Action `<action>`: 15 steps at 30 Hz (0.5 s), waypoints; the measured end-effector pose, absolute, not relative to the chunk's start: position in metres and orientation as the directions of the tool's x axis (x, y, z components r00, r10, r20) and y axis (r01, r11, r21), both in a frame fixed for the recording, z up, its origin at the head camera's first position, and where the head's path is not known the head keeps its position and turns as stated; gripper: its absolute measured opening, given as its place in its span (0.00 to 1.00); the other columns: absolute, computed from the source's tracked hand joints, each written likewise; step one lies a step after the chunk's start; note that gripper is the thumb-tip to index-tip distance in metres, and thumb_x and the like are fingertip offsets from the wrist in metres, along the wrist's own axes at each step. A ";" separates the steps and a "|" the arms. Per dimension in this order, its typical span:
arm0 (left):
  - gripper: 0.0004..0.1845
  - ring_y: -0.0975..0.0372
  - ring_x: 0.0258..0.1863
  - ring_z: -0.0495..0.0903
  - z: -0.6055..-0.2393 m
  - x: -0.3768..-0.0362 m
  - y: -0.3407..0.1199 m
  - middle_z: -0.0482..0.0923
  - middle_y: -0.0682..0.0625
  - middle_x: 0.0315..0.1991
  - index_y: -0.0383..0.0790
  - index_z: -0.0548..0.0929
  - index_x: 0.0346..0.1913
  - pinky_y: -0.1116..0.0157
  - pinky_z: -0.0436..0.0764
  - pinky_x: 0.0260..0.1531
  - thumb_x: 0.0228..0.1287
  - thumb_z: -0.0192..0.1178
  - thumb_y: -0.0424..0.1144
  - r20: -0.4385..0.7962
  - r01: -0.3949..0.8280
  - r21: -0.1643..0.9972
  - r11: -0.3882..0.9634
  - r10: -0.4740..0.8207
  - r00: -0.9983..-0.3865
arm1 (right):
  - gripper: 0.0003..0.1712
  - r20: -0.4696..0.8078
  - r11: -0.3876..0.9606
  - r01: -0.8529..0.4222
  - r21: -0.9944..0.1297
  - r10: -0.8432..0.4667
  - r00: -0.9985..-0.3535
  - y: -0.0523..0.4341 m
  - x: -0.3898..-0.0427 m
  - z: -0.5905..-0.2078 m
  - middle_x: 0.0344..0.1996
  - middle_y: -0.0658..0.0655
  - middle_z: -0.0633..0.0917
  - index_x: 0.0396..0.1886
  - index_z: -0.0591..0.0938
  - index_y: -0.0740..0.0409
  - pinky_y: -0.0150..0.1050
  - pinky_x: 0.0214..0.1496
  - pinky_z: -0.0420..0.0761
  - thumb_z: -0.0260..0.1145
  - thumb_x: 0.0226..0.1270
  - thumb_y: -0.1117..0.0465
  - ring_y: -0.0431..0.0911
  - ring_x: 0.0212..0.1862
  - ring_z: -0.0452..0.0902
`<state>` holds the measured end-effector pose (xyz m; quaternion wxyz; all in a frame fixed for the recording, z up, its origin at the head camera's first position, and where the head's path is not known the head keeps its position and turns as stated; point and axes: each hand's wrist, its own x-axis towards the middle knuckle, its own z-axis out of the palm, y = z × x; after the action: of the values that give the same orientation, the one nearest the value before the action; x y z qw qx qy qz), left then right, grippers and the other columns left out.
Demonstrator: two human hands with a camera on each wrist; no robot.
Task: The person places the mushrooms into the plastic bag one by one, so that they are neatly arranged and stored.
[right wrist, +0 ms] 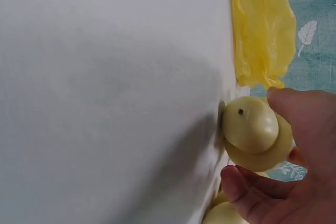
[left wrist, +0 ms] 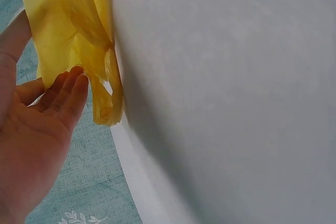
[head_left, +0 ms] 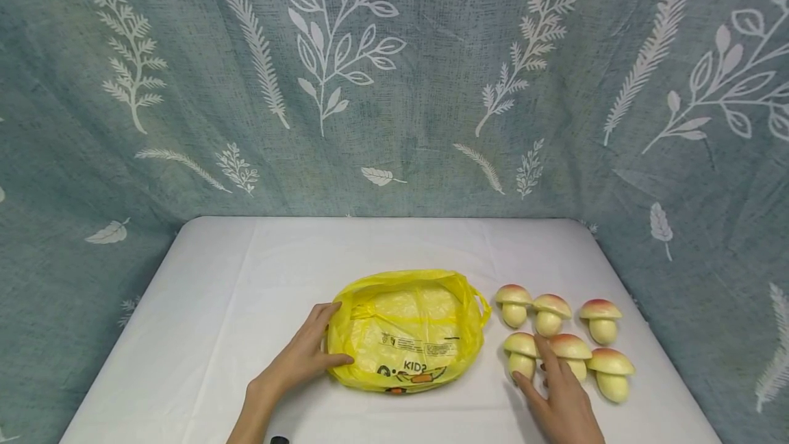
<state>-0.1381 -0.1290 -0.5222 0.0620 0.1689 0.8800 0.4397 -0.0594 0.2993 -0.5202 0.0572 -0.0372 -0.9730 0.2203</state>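
The right hand [head_left: 564, 399] lay nearest the camera, at the near edge of the table [head_left: 216, 307]. Its thumb and fingers were closed loosely around one mushroom [right wrist: 254, 132], the near-left one of six [head_left: 521, 353]. The right wrist view showed the thumb on one side of the stem and the fingers on the other, the cap facing the palm; whether the mushroom had left the cloth could not be told. The other five mushrooms lay just beyond and to the right of that grip, close together in two rows.

The left hand [head_left: 302, 358] rested flat, fingers straight, against the left edge of the yellow bag [head_left: 403, 331], apparently steadying it. The bag lay flat between the two hands, just left of the gripped mushroom.
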 end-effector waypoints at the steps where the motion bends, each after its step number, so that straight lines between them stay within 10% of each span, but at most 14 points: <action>1: 0.51 0.50 0.69 0.62 -0.522 -0.138 -0.129 0.63 0.47 0.67 0.38 0.61 0.75 0.47 0.62 0.69 0.50 0.78 0.46 0.034 0.238 0.795 0.557 0.352 -0.936 | 0.45 0.097 0.901 0.045 -0.432 0.096 -0.991 0.299 -0.060 -0.521 0.49 0.65 0.80 0.76 0.59 0.55 0.49 0.36 0.79 0.66 0.68 0.41 0.51 0.38 0.77; 15: 0.51 0.49 0.69 0.63 -0.522 -0.138 -0.129 0.63 0.45 0.67 0.36 0.60 0.74 0.46 0.62 0.68 0.51 0.78 0.46 0.036 0.239 0.804 0.545 0.355 -0.934 | 0.42 0.188 0.883 0.005 -0.469 0.106 -0.977 0.294 -0.063 -0.528 0.34 0.53 0.79 0.73 0.63 0.60 0.32 0.24 0.70 0.72 0.65 0.55 0.41 0.30 0.70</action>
<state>-0.1385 -0.1289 -0.5219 0.0655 0.1694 0.8766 0.4457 -0.0631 0.2942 -0.5277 0.1044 -0.0287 -0.9647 0.2402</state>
